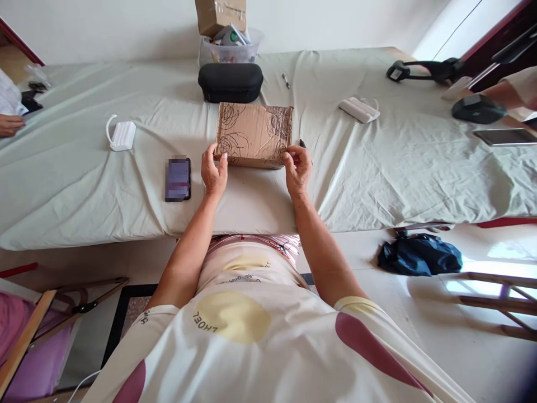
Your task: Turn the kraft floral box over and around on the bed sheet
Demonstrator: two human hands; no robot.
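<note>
At the left of the frame, a white block with a loop (123, 136) lies on the cloth-covered table (159, 106), and a phone (179, 182) lies nearer the centre. In the middle, the left hand (214, 170) is at the near left corner of a scribbled cardboard box (255, 131), its thumb on the near edge and its fingers bent round the side, seemingly pinching that corner. The box sits on the table just in front of a black case (230, 82). The right hand (298, 169) mirrors this at the near right corner, thumb and forefinger close together on the cardboard, the other fingers curled. For a steady hold, I would keep both thumbs level and press evenly, as the cardboard looks soft enough to crease at the corners. Keeping the box square between the hands should stop it from twisting.

At the left edge, another person's hand (12, 125) is cut off. The fingertips under the box's edges are hidden, so how firmly they press is unclear. A dark tip (302, 144) shows behind the right hand; I cannot tell whether it is held or lying there. At the right edge, a tablet (505, 137) is cut off too.
</note>
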